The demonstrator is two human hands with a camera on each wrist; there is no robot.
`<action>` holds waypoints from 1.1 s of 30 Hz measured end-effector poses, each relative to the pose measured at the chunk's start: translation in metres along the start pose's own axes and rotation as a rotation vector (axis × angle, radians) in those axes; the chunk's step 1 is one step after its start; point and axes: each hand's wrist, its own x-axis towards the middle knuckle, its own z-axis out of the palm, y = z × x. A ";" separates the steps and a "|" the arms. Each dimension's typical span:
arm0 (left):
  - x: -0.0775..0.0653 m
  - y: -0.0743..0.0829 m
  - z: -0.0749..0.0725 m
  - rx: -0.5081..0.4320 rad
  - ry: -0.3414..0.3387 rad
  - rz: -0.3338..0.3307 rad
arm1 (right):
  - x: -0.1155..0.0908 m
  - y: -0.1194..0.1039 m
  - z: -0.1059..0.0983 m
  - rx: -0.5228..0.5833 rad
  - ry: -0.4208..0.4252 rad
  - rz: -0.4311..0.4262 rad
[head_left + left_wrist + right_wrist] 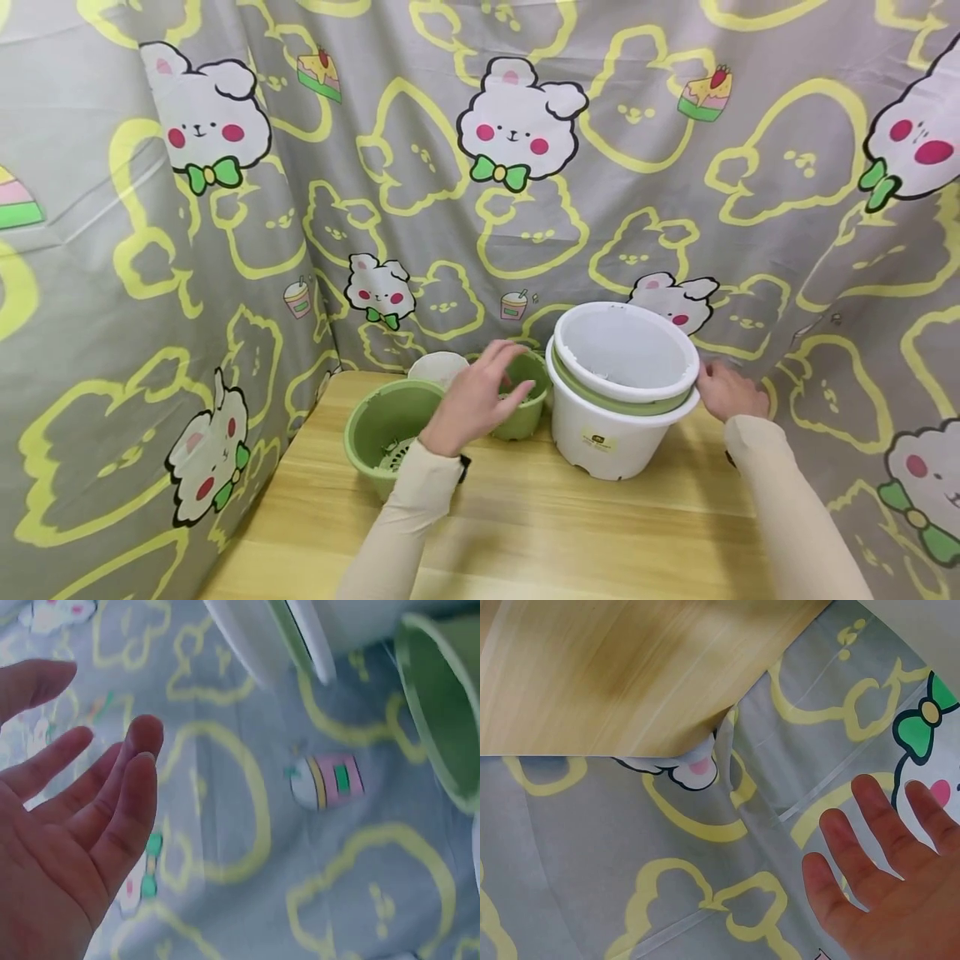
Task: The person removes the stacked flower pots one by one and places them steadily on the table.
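A white flower pot [582, 440] stands on the table with a green pot [637, 406] nested in it and another white pot [628, 346] on top. My right hand [731, 390] is at the right side of the stack's rim; in the right wrist view its fingers [881, 825] are extended and hold nothing. My left hand [480, 400] hovers with loosely bent fingers in front of a small green pot [534, 396], holding nothing. To its left stands a larger green pot [367, 442] with a slotted bottom. Part of a white pot [435, 367] shows behind it.
The pots stand on a wooden table [540, 533]. A grey curtain [420, 208] with yellow outlines and white rabbits hangs behind and at both sides. The table's rounded corner [705, 739] shows in the right wrist view.
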 end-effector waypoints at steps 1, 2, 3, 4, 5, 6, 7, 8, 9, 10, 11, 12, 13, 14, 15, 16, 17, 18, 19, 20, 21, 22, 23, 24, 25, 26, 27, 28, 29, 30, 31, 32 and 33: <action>0.007 0.004 0.005 0.019 -0.029 0.018 | 0.000 0.000 0.001 0.000 0.002 0.000; 0.013 0.007 0.010 0.041 -0.060 0.033 | 0.000 0.000 0.002 0.000 0.006 -0.001; 0.019 0.010 0.015 0.062 -0.091 0.049 | 0.000 0.000 0.003 0.002 0.010 -0.001; 0.024 0.013 0.021 0.082 -0.120 0.064 | 0.000 0.000 0.003 0.002 0.014 -0.001; 0.030 0.015 0.027 0.106 -0.152 0.078 | 0.000 0.000 0.003 0.002 0.019 -0.002; 0.035 0.018 0.033 0.119 -0.181 0.093 | 0.000 -0.001 0.002 0.002 0.023 -0.001; 0.039 0.020 0.039 0.131 -0.212 0.109 | 0.000 -0.001 0.002 0.003 0.025 0.000; 0.043 0.022 0.044 0.142 -0.242 0.123 | 0.001 -0.001 0.002 0.004 0.026 0.001; 0.047 0.023 0.050 0.148 -0.269 0.141 | 0.001 -0.001 0.002 0.005 0.027 0.002; 0.050 0.024 0.056 0.154 -0.298 0.155 | 0.001 -0.001 0.002 0.004 0.026 0.002; 0.053 0.025 0.062 0.157 -0.323 0.169 | 0.000 -0.001 0.002 0.005 0.024 0.003; 0.056 0.026 0.067 0.162 -0.341 0.182 | 0.000 -0.001 0.002 0.006 0.021 0.003; 0.058 0.026 0.072 0.176 -0.360 0.191 | 0.000 0.000 0.002 0.006 0.019 0.003; 0.060 0.027 0.076 0.191 -0.374 0.197 | 0.000 0.000 0.003 0.004 0.017 0.001; 0.062 0.028 0.080 0.206 -0.386 0.197 | 0.000 0.000 0.002 0.004 0.014 0.000; 0.063 0.029 0.084 0.224 -0.392 0.192 | 0.000 0.000 0.002 0.004 0.012 -0.002; 0.064 0.030 0.087 0.238 -0.395 0.187 | 0.000 0.000 0.002 0.005 0.013 -0.005; 0.065 0.030 0.090 0.254 -0.393 0.181 | 0.000 0.000 0.002 0.004 0.013 -0.008; 0.065 0.031 0.092 0.267 -0.392 0.173 | 0.000 0.000 0.002 0.002 0.015 -0.012; 0.065 0.031 0.094 0.272 -0.386 0.166 | 0.000 0.001 0.002 0.001 0.016 -0.016; 0.066 0.030 0.096 0.276 -0.378 0.159 | 0.000 0.001 0.001 0.001 0.017 -0.019; 0.066 0.030 0.098 0.280 -0.369 0.155 | 0.001 0.001 0.000 0.000 0.018 -0.023; 0.067 0.028 0.099 0.283 -0.359 0.153 | 0.002 0.001 0.000 0.000 0.021 -0.026; 0.069 0.027 0.100 0.286 -0.348 0.150 | 0.003 0.001 -0.001 -0.001 0.022 -0.029; 0.070 0.026 0.100 0.286 -0.341 0.146 | 0.005 0.001 -0.002 0.001 0.025 -0.030; 0.072 0.025 0.101 0.282 -0.334 0.142 | 0.006 0.001 -0.003 0.001 0.025 -0.029; 0.073 0.024 0.102 0.282 -0.330 0.140 | 0.007 0.001 -0.003 -0.001 0.026 -0.029; 0.074 0.023 0.102 0.281 -0.329 0.137 | 0.008 0.002 -0.003 -0.002 0.027 -0.029; 0.075 0.022 0.103 0.280 -0.330 0.133 | 0.009 0.002 -0.002 -0.002 0.025 -0.026; 0.075 0.022 0.104 0.280 -0.333 0.130 | 0.010 0.002 -0.002 -0.004 0.024 -0.023; 0.075 0.021 0.104 0.278 -0.337 0.128 | 0.010 0.003 -0.001 -0.007 0.022 -0.019; 0.075 0.021 0.105 0.277 -0.340 0.126 | 0.011 0.003 0.000 -0.010 0.019 -0.015; 0.076 0.021 0.106 0.277 -0.344 0.124 | 0.011 0.004 0.001 -0.012 0.017 -0.012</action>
